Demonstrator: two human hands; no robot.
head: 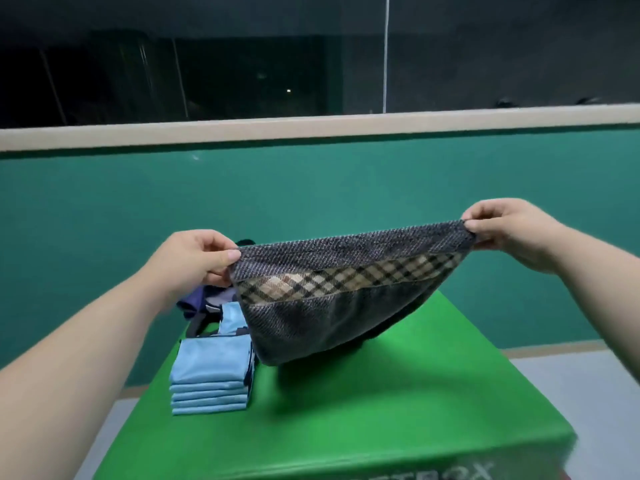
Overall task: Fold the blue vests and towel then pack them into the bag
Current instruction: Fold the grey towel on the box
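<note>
Towel [332, 296] stretched left-right, upper-right tilt

The towel [349, 341] is done in dark charcoal grey with a fine diagonal weave, and a tan plaid band [346, 277] crossed by black and white lines is run across it. The folded vests [211, 368] are coloured light sky blue. The block [381, 410] underneath is bright green, with white lettering printed near its front edge. The wall [311, 188] is painted teal and topped by a beige ledge [311, 128].

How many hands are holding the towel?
2. The left hand pinches the top left corner of the towel; the right hand pinches its top right corner. Both are in full view, and the towel hangs between them.
</note>
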